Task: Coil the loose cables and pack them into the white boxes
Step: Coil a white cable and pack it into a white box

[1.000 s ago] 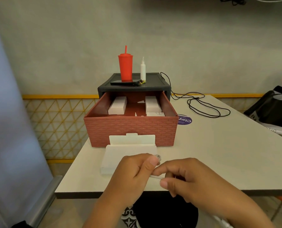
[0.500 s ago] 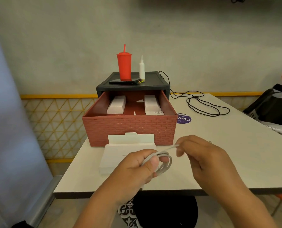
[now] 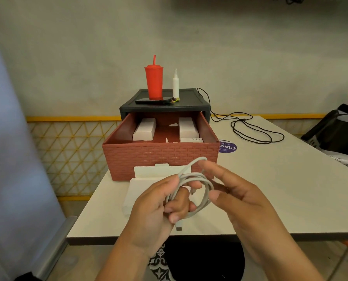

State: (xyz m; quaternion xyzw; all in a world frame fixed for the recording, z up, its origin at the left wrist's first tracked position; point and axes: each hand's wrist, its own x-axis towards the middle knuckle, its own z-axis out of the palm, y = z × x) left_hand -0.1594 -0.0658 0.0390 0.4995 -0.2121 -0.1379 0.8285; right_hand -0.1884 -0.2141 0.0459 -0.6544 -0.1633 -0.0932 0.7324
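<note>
Over the table's front edge I hold a white cable (image 3: pixel 191 175), wound into a few loops. My left hand (image 3: pixel 159 209) grips the bundle, and a plug end hangs below its fingers. My right hand (image 3: pixel 238 199) holds the right side of the loops between thumb and fingers, with one loop lifted over its index finger. Just behind my hands an open white box (image 3: pixel 140 181) lies on the table with its lid flap up. Other white boxes (image 3: pixel 144 129) lie inside the open red-brown drawer (image 3: pixel 161 159).
The drawer belongs to a black cabinet (image 3: pixel 189 107) carrying a red cup (image 3: pixel 154 82), a white bottle (image 3: pixel 175 84) and a dark phone (image 3: pixel 153 101). A loose black cable (image 3: pixel 250 130) lies at the back right, near a purple sticker (image 3: pixel 228 148). A black bag (image 3: pixel 335 134) sits beyond the right edge.
The cable went from a short stretch pinched between both hands to a bundle of loops in my left hand. My right hand swung round, laying on another loop.
</note>
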